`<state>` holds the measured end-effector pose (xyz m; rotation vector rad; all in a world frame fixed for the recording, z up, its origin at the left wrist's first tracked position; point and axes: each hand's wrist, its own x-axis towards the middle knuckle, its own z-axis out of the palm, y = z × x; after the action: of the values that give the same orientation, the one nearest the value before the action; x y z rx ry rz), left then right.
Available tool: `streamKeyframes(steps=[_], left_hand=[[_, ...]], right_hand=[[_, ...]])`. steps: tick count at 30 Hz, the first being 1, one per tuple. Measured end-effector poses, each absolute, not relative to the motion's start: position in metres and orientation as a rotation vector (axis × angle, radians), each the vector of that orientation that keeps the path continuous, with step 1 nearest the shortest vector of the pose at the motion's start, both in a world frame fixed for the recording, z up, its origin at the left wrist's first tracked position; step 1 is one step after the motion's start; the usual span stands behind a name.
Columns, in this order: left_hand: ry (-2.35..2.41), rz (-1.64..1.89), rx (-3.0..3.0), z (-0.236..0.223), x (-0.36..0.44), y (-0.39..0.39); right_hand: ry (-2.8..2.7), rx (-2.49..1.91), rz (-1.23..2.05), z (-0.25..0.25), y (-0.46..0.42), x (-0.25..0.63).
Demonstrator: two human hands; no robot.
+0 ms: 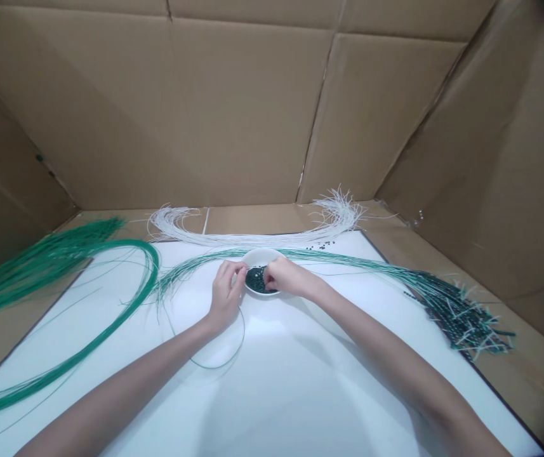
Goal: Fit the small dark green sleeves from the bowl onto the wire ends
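A small white bowl (278, 293) holds dark green beads (255, 279). At its left rim, my left hand (226, 292) is closed, thumb and fingertips pinching a thin green cord (226, 364) that loops down below the wrist. My right hand (285, 276) reaches over the right rim with its fingers bunched down among the beads; what sits between those fingertips is hidden. Behind the bowl runs a bundle of green cords (343, 256), whose right ends (462, 311) are strung with dark beads.
On the left lies a thick hank of green cord (145, 285), curving across the white board (272, 393). A hank of white cord (252, 240) stretches along the back. A few loose beads (324, 245) lie behind the bowl. Cardboard walls (233, 114) enclose the back and sides.
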<state>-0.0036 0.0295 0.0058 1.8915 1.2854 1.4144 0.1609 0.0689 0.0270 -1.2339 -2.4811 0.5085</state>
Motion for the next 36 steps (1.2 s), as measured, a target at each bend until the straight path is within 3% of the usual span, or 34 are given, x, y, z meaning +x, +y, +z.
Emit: streamKeyframes(steps=[11, 36], left_hand=[[1.309, 1.357, 1.982, 0.007, -0.004, 0.029], [1.278, 1.464, 1.933, 0.002, -0.003, 0.03]], right_hand=[[-2.667, -1.295, 0.63, 0.046, 0.062, 0.157], [-1.625, -0.992, 0.964, 0.023, 0.05, 0.17]])
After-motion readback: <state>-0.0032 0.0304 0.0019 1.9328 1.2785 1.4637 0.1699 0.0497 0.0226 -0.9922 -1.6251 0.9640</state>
